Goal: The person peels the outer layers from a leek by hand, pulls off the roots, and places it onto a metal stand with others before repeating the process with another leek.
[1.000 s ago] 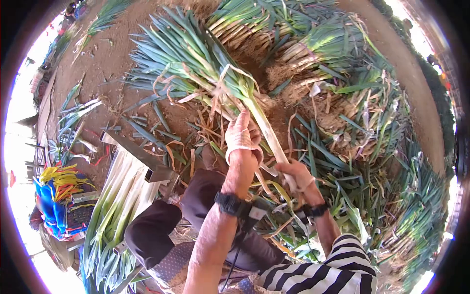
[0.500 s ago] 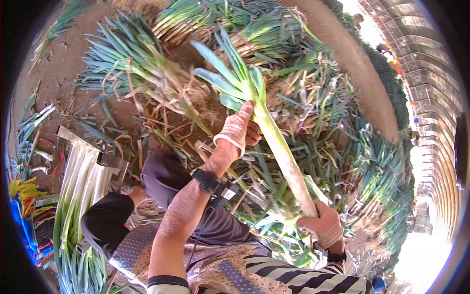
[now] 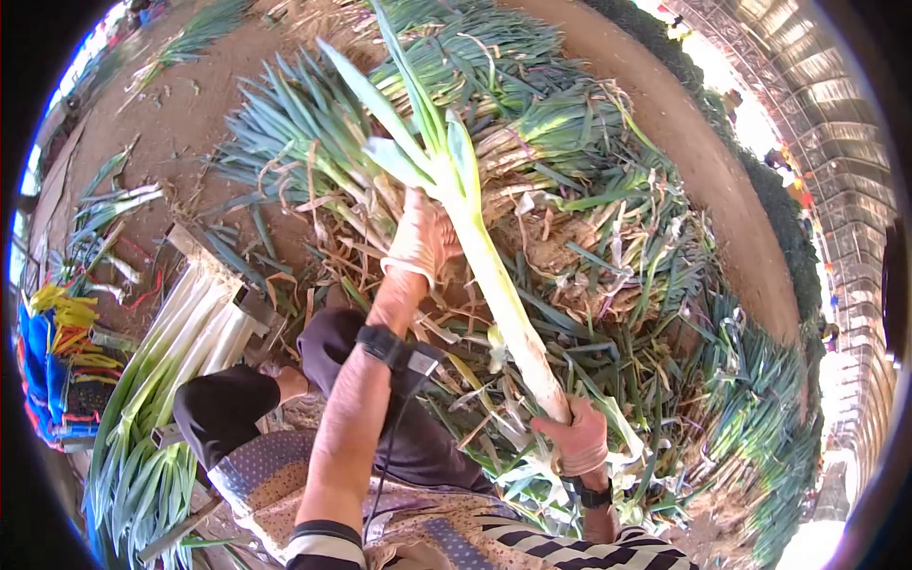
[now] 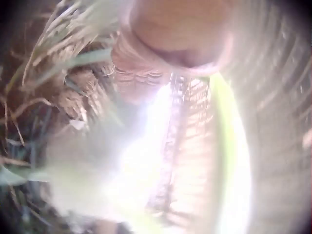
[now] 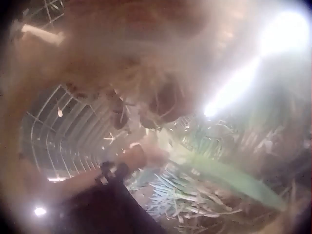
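A long leek (image 3: 503,318) with a white shaft and green leaves is held up over the ground in the head view. My gloved left hand (image 3: 420,237) grips it high up, just below the fan of leaves. My gloved right hand (image 3: 578,439) grips the root end low on the right. In the blurred left wrist view only the glove (image 4: 146,73) and a pale green strip of the leek (image 4: 229,146) show. In the right wrist view the right hand's glove fills the top in a blur, with a leek leaf (image 5: 229,180) below it.
A big heap of untrimmed leeks (image 3: 494,85) lies ahead, with peelings and leaves (image 3: 665,313) spread on the right. Trimmed white leeks (image 3: 180,351) are stacked at the left beside my knees (image 3: 237,408). A blue crate with yellow bands (image 3: 52,351) stands at the far left.
The leek came out of the heap and now stands steeper and nearer the middle. Both hands shifted left with it, the right hand staying at the root end.
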Demonstrator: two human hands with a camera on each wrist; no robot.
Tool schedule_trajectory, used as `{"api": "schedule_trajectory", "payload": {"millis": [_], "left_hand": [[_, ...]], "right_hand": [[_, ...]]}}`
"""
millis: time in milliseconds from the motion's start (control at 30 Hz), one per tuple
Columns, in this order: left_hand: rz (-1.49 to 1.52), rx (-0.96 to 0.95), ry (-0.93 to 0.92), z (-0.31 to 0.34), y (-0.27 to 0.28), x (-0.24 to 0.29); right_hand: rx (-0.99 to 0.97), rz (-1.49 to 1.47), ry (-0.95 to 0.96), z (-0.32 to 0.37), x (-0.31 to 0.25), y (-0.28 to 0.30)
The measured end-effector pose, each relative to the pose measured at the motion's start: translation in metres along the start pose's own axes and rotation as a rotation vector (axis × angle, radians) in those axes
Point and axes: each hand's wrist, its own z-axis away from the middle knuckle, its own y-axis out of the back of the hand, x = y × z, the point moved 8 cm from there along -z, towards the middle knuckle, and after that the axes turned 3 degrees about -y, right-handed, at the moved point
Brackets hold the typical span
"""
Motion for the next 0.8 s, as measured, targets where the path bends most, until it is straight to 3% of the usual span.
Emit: {"api": "schedule_trajectory", "payload": {"millis": [67, 100, 133, 200, 233, 267, 300, 367, 400, 433, 467, 500, 533, 600, 633, 667, 700, 733, 767, 800], "left_hand": [[0.132, -0.168, -0.056, 0.018, -0.014, 0.017], [0.200, -0.179, -0.073, 0.025, -0.012, 0.024], [0.189, -0.154, -0.059, 0.028, -0.005, 0.024], [0.264, -0.056, -0.141, 0.030, 0.007, 0.024], [0.190, 0.000, -0.232, 0.033, 0.012, 0.031], [0.234, 0.031, -0.201, 0.035, 0.017, 0.028], [0.207, 0.008, -0.237, 0.036, 0.014, 0.031], [0.166, -0.093, -0.302, 0.038, 0.005, 0.036], [0.158, -0.090, -0.291, 0.037, 0.003, 0.033], [0.123, -0.063, -0.382, 0.036, 0.004, 0.038], [0.087, -0.034, -0.478, 0.037, 0.005, 0.044], [0.100, -0.032, -0.452, 0.034, 0.009, 0.041], [0.119, -0.038, -0.433, 0.028, 0.015, 0.040], [0.040, 0.085, -0.492, 0.025, 0.036, 0.053], [0.082, 0.110, -0.378, 0.023, 0.044, 0.053], [0.095, 0.122, -0.427, 0.021, 0.052, 0.063], [0.086, 0.149, -0.471, 0.026, 0.055, 0.073], [0.075, 0.176, -0.514, 0.030, 0.059, 0.082], [0.135, 0.175, -0.479, 0.025, 0.070, 0.083], [0.213, 0.191, -0.490, 0.030, 0.065, 0.085]], "right_hand": [[-0.066, 0.083, 0.069, 0.001, 0.011, -0.013], [-0.061, 0.225, 0.195, -0.001, 0.010, -0.022], [-0.218, 0.070, -0.047, -0.008, 0.035, -0.040], [-0.270, 0.169, -0.100, -0.036, 0.063, -0.070], [-0.160, 0.359, 0.163, -0.056, 0.050, -0.078], [-0.041, 0.542, 0.429, -0.072, 0.029, -0.085], [-0.041, 0.401, 0.332, -0.094, 0.006, -0.087], [0.001, 0.189, 0.529, -0.138, -0.040, -0.100], [-0.131, -0.210, 0.114, -0.134, -0.098, -0.090], [0.044, 0.225, 0.812, -0.139, -0.133, -0.101], [0.124, 0.202, 0.906, -0.150, -0.160, -0.111], [-0.248, -0.349, 0.381, -0.177, -0.164, -0.125], [-0.347, -0.825, 0.327, -0.185, -0.175, -0.137], [-0.430, -1.051, 0.258, -0.177, -0.172, -0.134], [-0.661, -1.293, 0.222, -0.178, -0.155, -0.144], [-0.635, -1.483, 0.197, -0.148, -0.148, -0.123], [-0.614, -1.315, 0.554, -0.136, -0.116, -0.109], [-0.565, -1.287, 0.134, -0.122, -0.077, -0.100], [-0.300, -0.931, 0.090, -0.102, -0.033, -0.079], [-0.246, -0.679, -0.006, -0.090, 0.012, -0.071]]}}
